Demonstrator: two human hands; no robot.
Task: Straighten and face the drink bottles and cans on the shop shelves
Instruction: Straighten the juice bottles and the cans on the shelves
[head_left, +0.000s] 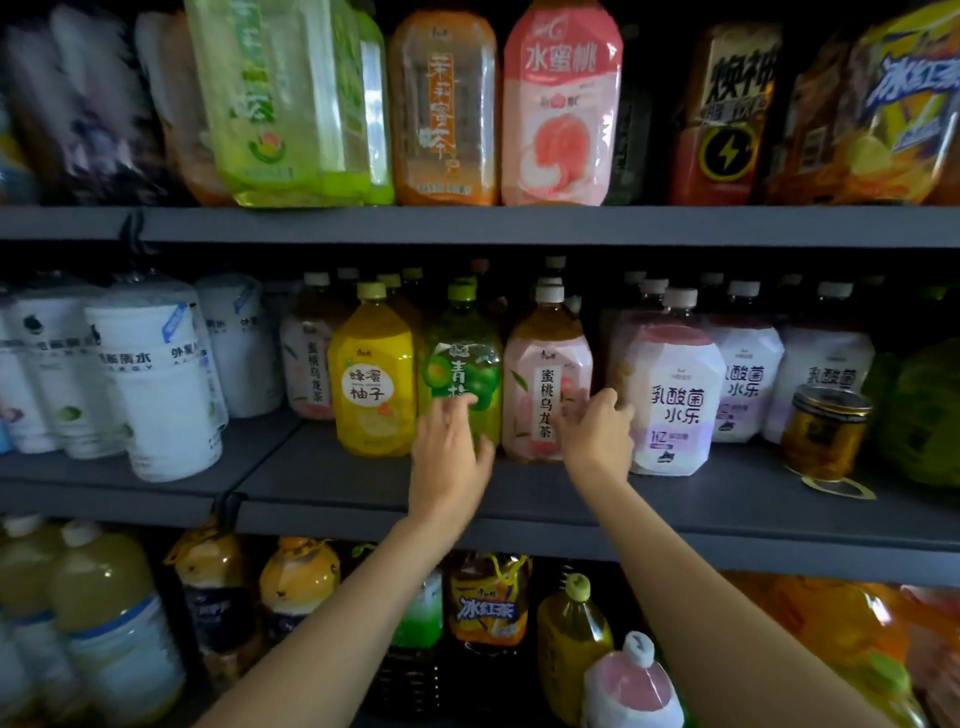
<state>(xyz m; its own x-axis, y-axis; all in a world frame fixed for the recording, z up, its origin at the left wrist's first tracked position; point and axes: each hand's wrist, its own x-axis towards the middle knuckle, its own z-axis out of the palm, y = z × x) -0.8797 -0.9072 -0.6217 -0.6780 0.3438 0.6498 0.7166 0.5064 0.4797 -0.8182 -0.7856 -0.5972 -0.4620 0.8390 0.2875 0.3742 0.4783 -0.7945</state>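
flanking green bottle (462, 358), hands (449, 457) apart

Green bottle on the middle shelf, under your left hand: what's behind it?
Behind the green bottle stand more bottles in a row; only their caps and necks show. Their labels and how many there are stay hidden by the front bottle and the dark shelf.

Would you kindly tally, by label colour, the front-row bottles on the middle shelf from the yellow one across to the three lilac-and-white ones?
Yellow bottle: 1
Green bottle: 1
Pink bottle: 1
Lilac-and-white bottles: 3
Total: 6
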